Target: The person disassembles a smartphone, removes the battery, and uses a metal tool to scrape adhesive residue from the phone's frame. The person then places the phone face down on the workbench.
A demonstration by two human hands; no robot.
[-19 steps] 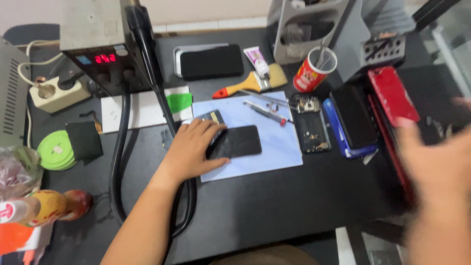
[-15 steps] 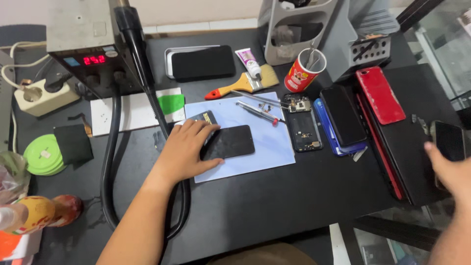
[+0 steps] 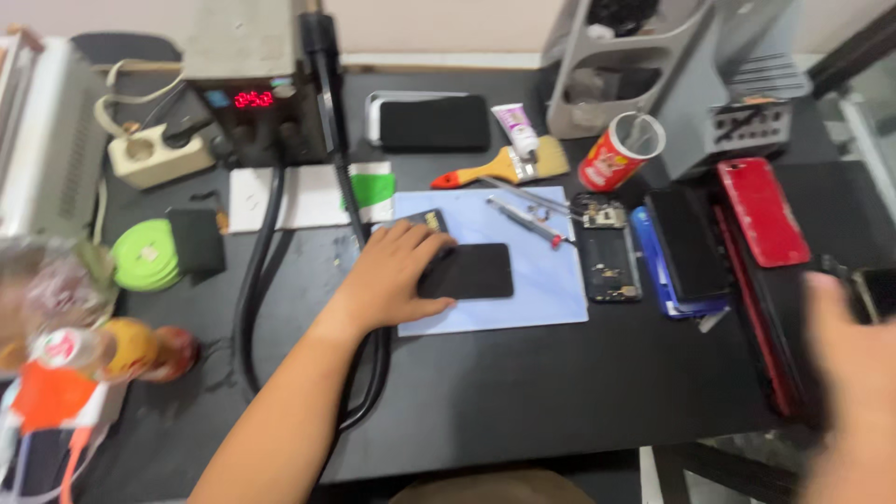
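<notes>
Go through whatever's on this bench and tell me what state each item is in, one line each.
Left hand: flat on the black phone.
Black phone: screen dark, lying on the blue mat.
Opened phone: back off, insides showing.
Station display: lit red.
Red can: upright.
Right hand: blurred, state unclear.

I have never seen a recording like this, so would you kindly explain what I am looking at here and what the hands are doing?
This is one view from a camera worn on a person's head, looking down at a black workbench. No robot is involved, only two bare hands. The left hand rests flat on a dark phone lying on a pale blue mat. The right hand is blurred at the right edge, near a dark device; whether it holds anything is unclear. Around the mat lie an opened phone frame, a red phone, a brush, a red cup and a box with a red display.
</notes>
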